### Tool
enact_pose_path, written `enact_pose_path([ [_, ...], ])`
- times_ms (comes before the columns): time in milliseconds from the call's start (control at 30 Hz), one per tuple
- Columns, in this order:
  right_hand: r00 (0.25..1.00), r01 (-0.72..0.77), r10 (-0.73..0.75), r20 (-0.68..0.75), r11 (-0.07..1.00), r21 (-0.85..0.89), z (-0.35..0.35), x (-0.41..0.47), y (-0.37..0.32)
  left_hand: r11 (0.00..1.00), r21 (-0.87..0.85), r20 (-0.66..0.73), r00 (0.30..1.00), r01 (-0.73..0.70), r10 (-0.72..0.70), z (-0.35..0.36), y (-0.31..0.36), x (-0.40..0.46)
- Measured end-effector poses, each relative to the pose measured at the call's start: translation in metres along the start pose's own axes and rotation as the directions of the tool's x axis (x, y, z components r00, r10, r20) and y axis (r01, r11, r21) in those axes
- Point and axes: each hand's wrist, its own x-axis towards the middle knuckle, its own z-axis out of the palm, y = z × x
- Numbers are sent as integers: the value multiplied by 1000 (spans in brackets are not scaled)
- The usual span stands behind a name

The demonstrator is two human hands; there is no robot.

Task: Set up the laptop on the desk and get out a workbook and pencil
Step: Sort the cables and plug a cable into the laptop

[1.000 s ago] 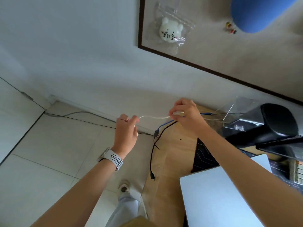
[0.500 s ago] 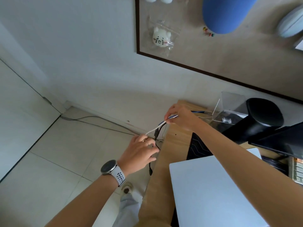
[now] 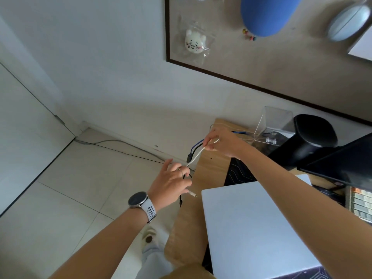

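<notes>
Standing at the wooden desk [image 3: 203,178] beside a white wall, both hands pinch a white charging cable [image 3: 196,156]: right hand [image 3: 223,142] high, left hand [image 3: 171,184] near its plug. The closed silver laptop [image 3: 251,228] lies on the desk; pale tiles [image 3: 80,178] cover the floor.

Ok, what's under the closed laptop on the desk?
A dark patterned mat sticks out past the laptop at its far edge, on the wooden desk. Whatever else lies beneath is covered by the laptop.

At frame centre I saw both hands on a white cable [image 3: 196,156]: right hand [image 3: 222,142] pinched it over the table [image 3: 189,228], left hand [image 3: 171,183] gripped it beside the closed laptop [image 3: 255,228].
</notes>
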Motion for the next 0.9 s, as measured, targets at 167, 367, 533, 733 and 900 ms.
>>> enact_pose_path([
  [167,999,-36,37,-15,998,52,-4,1,-1,997,-59,86,995,-54,59,4,-10,8],
  [367,994,-113,113,2,993,22,-1,7,6,983,-136,107,985,-119,134,13,-14,10],
  [533,990,-137,141,22,983,-123,13,14,14,936,-350,130,991,29,18,24,-9,6],
  [733,994,-111,112,-7,975,-192,22,12,9,727,-636,289,954,258,-86,34,-10,8],
  [900,974,-162,188,123,967,-195,29,0,6,605,-742,297,951,288,-89,41,-11,10],
])
